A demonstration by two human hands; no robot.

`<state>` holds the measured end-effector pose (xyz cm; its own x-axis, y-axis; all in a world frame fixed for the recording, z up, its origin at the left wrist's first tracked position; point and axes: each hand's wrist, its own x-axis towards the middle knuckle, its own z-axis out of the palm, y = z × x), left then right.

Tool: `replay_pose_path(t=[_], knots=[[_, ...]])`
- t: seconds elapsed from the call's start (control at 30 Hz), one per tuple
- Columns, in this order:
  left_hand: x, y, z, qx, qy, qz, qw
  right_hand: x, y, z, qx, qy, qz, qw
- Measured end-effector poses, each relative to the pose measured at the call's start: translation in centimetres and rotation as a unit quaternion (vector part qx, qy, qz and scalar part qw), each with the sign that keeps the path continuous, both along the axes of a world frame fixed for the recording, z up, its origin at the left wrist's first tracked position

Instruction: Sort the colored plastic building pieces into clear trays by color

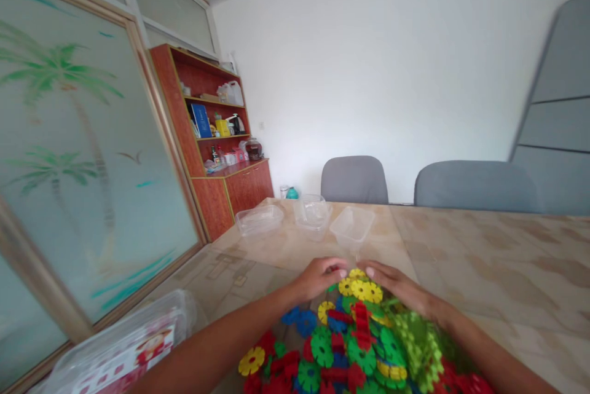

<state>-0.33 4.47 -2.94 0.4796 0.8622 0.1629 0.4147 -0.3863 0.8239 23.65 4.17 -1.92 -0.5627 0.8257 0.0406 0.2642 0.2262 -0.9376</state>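
A heap of colourful plastic gear-shaped pieces [354, 345] in red, green, yellow and blue lies on the table [483, 259] right in front of me. My left hand [318, 277] curls round the far left side of the heap, fingers bent and resting on the pieces. My right hand [399, 289] lies flat along the far right side, fingers stretched out over yellow pieces [366, 289]. The fingertips of both hands nearly meet at the far edge of the heap. Neither hand has a piece lifted.
Three clear plastic containers [353, 225] [313, 209] [259, 219] stand further back on the table. A clear lidded box [124, 345] sits at the near left. Two grey chairs [354, 180] stand behind the table. A wooden shelf unit [216, 136] stands by the frosted glass wall.
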Motion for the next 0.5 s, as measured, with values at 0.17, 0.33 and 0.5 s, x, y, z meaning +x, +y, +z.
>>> replay_pose_path(t=[0.17, 0.33, 0.5], knots=[[1.4, -4.9, 2.7, -0.088, -0.083, -0.098, 0.988, -0.7, -1.9, 1.7, -0.066, 0.047, 0.056, 0.995], [-1.0, -9.7, 6.5, -0.093, -0.118, -0.149, 0.977, -1.5, -6.6, 5.3, -0.086, 0.071, 0.156, 0.981], [-6.8, -11.5, 4.7, 0.113, 0.064, 0.183, 0.975, 2.5, -8.6, 7.0, 0.053, -0.026, 0.027, 0.998]])
